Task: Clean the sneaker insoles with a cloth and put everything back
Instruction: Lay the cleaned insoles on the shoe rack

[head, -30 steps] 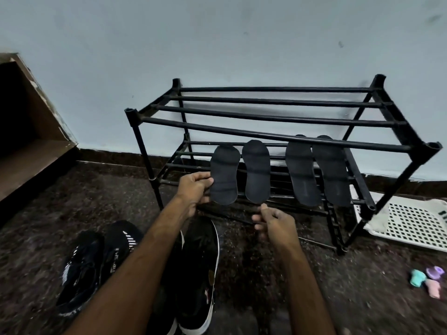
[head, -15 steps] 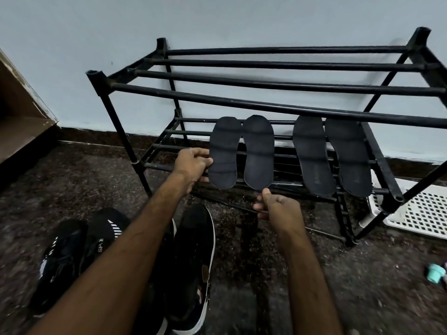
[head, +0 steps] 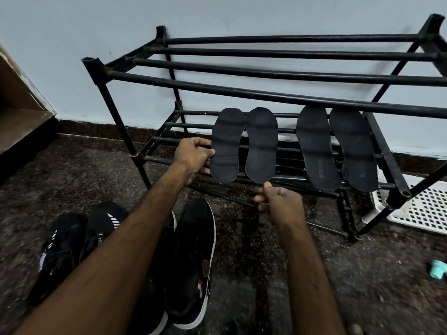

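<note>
Several black insoles lie across the lower bars of a black metal shoe rack (head: 242, 93). My left hand (head: 193, 154) pinches the left edge of the leftmost insole (head: 226, 143). My right hand (head: 278, 201) pinches the near tip of the second insole (head: 261, 143). Two longer insoles (head: 314, 146) (head: 354, 148) lie further right, untouched. On the floor by my left arm stand a black sneaker with a white sole (head: 193, 257) and a black striped pair (head: 72, 243). No cloth is in view.
A white perforated basket (head: 420, 209) lies on the floor behind the rack's right leg. A small teal object (head: 439, 269) sits at the right edge. A brown wooden step (head: 19, 112) is at the left. The floor is dark speckled stone.
The view has moved closer to the rack and lower. My hands stay on the two left insoles, the right hand now pinching the second insole's tip.
</note>
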`<state>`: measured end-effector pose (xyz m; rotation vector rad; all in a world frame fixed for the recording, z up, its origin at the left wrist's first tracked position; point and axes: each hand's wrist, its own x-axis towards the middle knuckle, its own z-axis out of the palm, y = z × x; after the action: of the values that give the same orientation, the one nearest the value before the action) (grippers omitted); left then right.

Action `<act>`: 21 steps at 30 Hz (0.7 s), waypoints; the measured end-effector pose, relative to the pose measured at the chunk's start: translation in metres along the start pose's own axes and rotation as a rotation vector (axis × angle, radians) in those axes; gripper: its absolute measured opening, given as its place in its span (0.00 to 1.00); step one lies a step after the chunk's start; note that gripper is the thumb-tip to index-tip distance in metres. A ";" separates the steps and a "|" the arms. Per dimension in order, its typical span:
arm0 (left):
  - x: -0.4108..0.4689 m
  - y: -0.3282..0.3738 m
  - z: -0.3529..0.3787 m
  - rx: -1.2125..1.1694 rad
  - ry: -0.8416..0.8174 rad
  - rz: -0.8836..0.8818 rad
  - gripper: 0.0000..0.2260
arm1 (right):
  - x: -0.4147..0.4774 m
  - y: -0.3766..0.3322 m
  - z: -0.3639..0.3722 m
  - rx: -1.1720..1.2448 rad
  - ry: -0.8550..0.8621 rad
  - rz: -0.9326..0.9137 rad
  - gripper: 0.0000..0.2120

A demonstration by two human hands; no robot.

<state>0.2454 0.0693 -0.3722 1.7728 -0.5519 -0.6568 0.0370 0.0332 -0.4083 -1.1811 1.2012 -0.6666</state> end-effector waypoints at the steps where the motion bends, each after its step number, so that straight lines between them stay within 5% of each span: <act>1: 0.000 -0.001 0.000 0.006 0.007 0.004 0.06 | -0.001 0.001 0.000 -0.003 -0.003 -0.001 0.13; 21: 0.009 -0.007 0.003 0.027 0.124 0.065 0.08 | -0.007 -0.001 0.008 0.001 -0.021 -0.025 0.17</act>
<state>0.2504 0.0633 -0.3813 1.7994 -0.5329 -0.4935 0.0430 0.0413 -0.4053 -1.2007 1.1701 -0.6721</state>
